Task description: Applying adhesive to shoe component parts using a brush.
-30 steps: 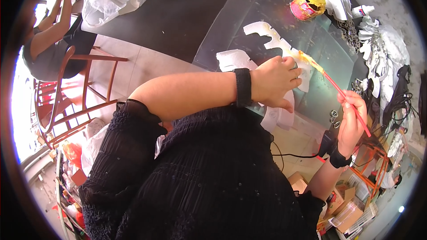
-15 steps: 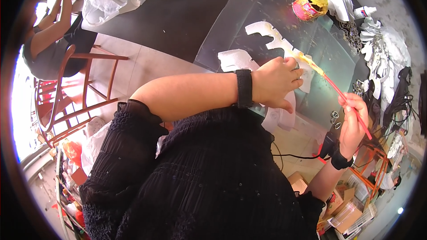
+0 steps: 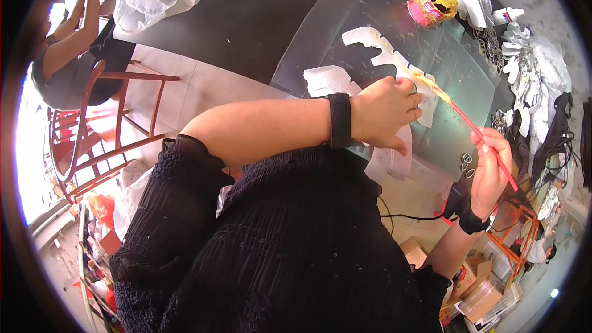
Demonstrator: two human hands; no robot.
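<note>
The left hand [image 3: 387, 111], fingers loosely spread and gripping nothing, rests on the white strip [image 3: 390, 57] on the transparent sheet [image 3: 320, 31]; the right hand [image 3: 491, 163], fingers closed, holds the red brush [image 3: 467, 122], its yellow-coated tip at the strip. The sheet's left edge slants across the dark worktop [image 3: 246, 37], which extends toward the plastic bag [image 3: 142, 0] of white pieces. Beyond the strip stands the yellow-smeared tub [image 3: 425, 12], contents not discernible.
</note>
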